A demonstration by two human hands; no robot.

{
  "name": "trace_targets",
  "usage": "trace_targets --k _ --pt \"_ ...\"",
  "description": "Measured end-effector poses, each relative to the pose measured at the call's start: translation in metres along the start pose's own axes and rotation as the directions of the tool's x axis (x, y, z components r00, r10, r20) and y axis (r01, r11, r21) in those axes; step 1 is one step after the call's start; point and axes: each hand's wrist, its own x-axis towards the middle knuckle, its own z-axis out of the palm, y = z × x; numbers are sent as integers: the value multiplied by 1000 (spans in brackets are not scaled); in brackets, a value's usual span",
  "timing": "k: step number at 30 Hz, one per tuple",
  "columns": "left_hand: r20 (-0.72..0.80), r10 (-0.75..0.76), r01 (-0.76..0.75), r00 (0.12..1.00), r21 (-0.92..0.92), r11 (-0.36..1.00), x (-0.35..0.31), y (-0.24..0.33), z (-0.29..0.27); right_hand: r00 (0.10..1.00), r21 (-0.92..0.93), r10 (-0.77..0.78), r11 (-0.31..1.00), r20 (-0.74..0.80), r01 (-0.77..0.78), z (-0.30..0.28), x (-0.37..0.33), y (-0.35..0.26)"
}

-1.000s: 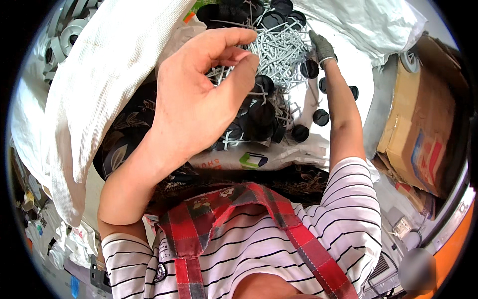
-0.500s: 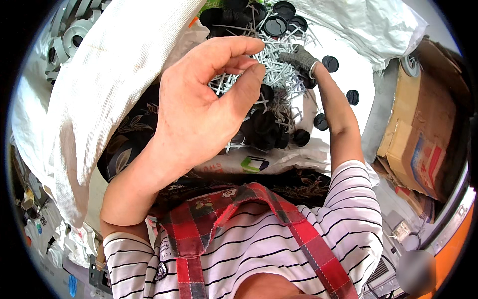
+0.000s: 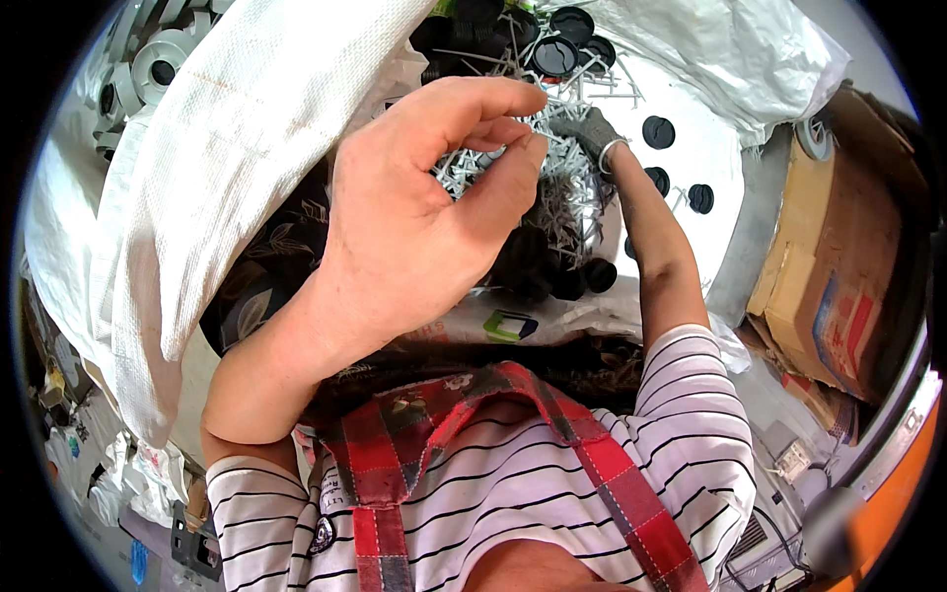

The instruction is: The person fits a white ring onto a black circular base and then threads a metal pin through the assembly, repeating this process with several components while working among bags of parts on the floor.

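My bare left hand (image 3: pixel 434 187) is raised over the pile, its fingers curled and a gap between forefinger and thumb. Nothing shows in that gap except the pile behind it. Farther off, my right hand (image 3: pixel 590 131) wears a dark grey glove and reaches down at the right side of the thin white plastic sticks (image 3: pixel 567 163). Its fingertips blend into the sticks, so I cannot see what they touch. Black round caps (image 3: pixel 555 56) lie behind the sticks, with more black caps (image 3: pixel 598 275) in front. Sticks and caps rest on white sheeting (image 3: pixel 691 148).
Loose black caps (image 3: pixel 659 132) are scattered right of my right hand. A large white woven sack (image 3: pixel 237 128) rises at the left, beside grey ring-shaped parts (image 3: pixel 158 71). On the right stands an open cardboard box (image 3: pixel 829 257). Dark patterned cloth (image 3: pixel 582 365) lies in front of me.
My left hand has shifted slightly right in the picture, keeping its curl. My right hand has drawn a little lower and left among the sticks, and its forearm uncovers another black cap.
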Motion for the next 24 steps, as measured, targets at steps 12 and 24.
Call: trace_targets --k 12,24 --pt "-58 -74 70 996 -68 995 2 3 -1 817 -251 -557 778 148 576 -37 -45 44" --pt "-105 18 -27 994 -85 996 15 -9 -12 934 25 -256 962 -251 271 -93 -200 17"
